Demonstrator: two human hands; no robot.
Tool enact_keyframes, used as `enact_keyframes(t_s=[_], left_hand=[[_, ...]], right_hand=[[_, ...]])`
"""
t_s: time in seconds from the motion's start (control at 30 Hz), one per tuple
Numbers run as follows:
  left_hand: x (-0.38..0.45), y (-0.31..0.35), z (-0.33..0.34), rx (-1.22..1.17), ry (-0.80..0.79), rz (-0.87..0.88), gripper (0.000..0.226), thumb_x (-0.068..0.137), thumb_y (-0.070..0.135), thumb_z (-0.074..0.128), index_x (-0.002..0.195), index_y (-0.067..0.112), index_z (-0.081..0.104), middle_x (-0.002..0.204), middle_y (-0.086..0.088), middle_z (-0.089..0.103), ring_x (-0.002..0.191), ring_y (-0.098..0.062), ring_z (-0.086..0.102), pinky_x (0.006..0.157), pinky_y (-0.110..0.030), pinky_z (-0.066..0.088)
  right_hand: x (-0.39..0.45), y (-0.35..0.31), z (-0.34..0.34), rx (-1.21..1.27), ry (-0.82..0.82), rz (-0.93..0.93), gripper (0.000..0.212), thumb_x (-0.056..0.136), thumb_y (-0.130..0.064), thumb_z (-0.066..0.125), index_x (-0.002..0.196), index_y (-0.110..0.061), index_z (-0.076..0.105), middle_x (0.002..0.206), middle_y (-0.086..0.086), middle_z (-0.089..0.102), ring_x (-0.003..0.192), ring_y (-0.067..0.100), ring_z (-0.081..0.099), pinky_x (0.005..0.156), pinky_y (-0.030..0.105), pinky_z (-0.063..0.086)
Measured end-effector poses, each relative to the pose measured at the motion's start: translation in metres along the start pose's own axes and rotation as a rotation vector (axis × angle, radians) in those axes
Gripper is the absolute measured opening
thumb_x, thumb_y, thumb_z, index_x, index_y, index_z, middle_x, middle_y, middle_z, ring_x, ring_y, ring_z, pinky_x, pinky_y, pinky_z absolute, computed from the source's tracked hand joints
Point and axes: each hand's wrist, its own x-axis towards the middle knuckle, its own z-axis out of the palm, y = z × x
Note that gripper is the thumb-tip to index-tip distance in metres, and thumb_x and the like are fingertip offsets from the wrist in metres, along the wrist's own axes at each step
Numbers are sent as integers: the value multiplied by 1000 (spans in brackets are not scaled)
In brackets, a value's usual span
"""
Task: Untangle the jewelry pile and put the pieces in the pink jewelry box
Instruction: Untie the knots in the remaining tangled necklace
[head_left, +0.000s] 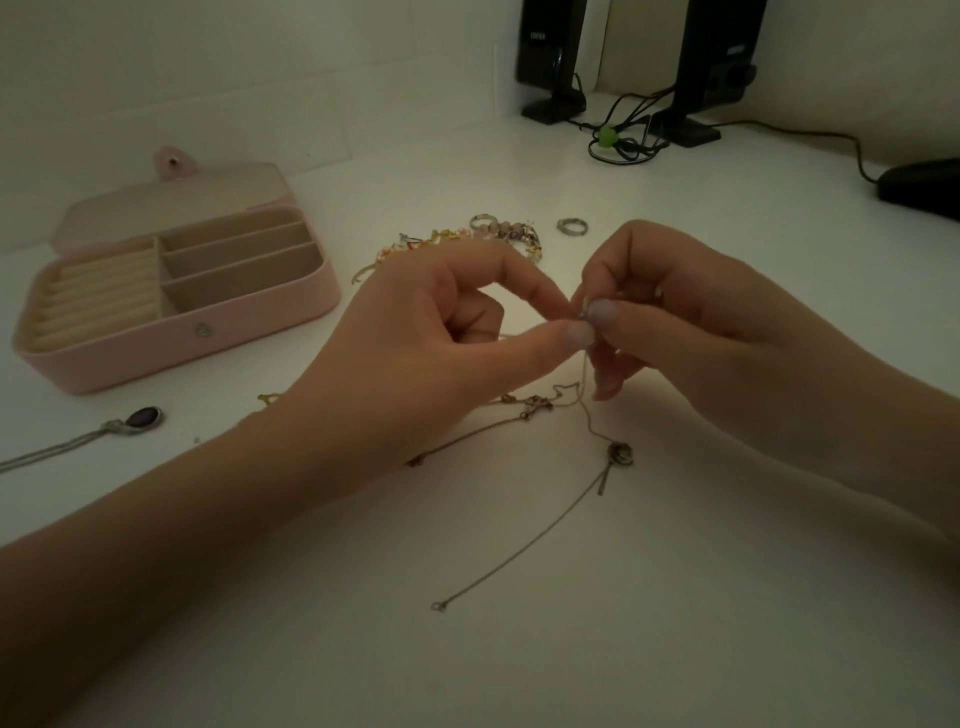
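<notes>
the pink jewelry box (218, 340) stands open at the left of the counter (675, 597), its compartments holding nothing visible. a purple-stone pendant (143, 417) lies just in front of it. the left hand (410, 358) is held above the counter, thumb and forefinger closed together on a fine chain (519, 545) at a small knot or clasp; which of the two cannot be told. the right hand (691, 332) meets it fingertip to fingertip, its fingers (605, 312) pinched on the same spot. from the pinch the chain hangs down to a round pendant (621, 453) on the counter, and crosses a second chain (483, 434) below the hands. the strands are best eased apart with light, opposed pulls; hard tugging is judged likely to tighten the knot. a beaded pile (467, 240) and two rings (573, 226) lie beyond the fingers.
</notes>
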Motion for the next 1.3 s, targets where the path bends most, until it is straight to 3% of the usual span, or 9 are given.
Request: enact_keyframes(t_s=[0.1, 0.17, 0.33, 0.5, 0.6, 0.73, 1.03, 1.3], left_hand=[[0, 1, 2, 33, 25, 15, 11, 74, 26, 70, 73, 16, 66, 40, 12, 26, 35, -3, 21, 41, -4, 26], [0, 0, 3, 39, 23, -1, 10, 77, 17, 71, 71, 14, 65, 40, 11, 25, 36, -3, 20, 41, -3, 27], [-2, -1, 3, 38, 16, -44, 10, 78, 15, 67, 71, 12, 61, 42, 2, 28, 35, -4, 21, 39, -5, 27], [0, -2, 1, 17, 25, -55, 11, 80, 13, 66, 71, 13, 60, 44, 0, 28, 36, -4, 21, 39, -7, 25], [0, -3, 0, 19, 37, -56, 11, 81, 13, 67, 71, 11, 61, 44, 2, 28, 36, -4, 20, 39, -8, 23], [0, -2, 1, 39, 52, -63, 10, 80, 18, 68, 73, 12, 66, 45, -1, 29, 36, -4, 22, 39, -7, 24], [-1, -2, 5, 39, 65, -86, 11, 83, 14, 65, 73, 9, 66, 43, -1, 32, 33, -3, 22, 36, -6, 24], [-1, -1, 5, 38, 41, -70, 10, 82, 9, 65, 73, 8, 64, 43, 1, 29, 34, -3, 22, 39, -3, 27]], right_hand=[[-1, -1, 2, -77, 6, -30, 4, 84, -29, 48, 84, -29, 52, 72, -14, 61, 62, 6, 61, 63, 24, 53], [-2, -3, 3, -96, 21, -41, 5, 85, -28, 47, 84, -28, 51, 72, -9, 61, 60, 6, 60, 60, 20, 51], [0, -2, 3, 23, 39, 1, 7, 84, -25, 47, 84, -22, 53, 66, 1, 62, 57, 10, 60, 62, 27, 53], [0, -5, 0, 96, 78, -15, 15, 87, -30, 55, 95, -19, 59, 74, -5, 66, 63, 11, 65, 62, 21, 54], [-2, -7, -2, -79, 99, -101, 16, 86, -33, 63, 97, -21, 66, 80, -9, 68, 70, 7, 66, 63, 15, 52], [-3, -5, -2, -264, 158, -190, 9, 82, -26, 68, 91, -23, 70, 78, -12, 69, 75, 8, 68, 68, 27, 56], [-5, -6, -1, -365, 143, -222, 7, 77, -17, 67, 83, -19, 68, 74, -13, 67, 72, 7, 66, 64, 23, 54], [-3, -6, -2, -112, 71, -72, 8, 75, -16, 70, 78, -20, 63, 72, -4, 68, 65, 8, 66, 61, 31, 57]])
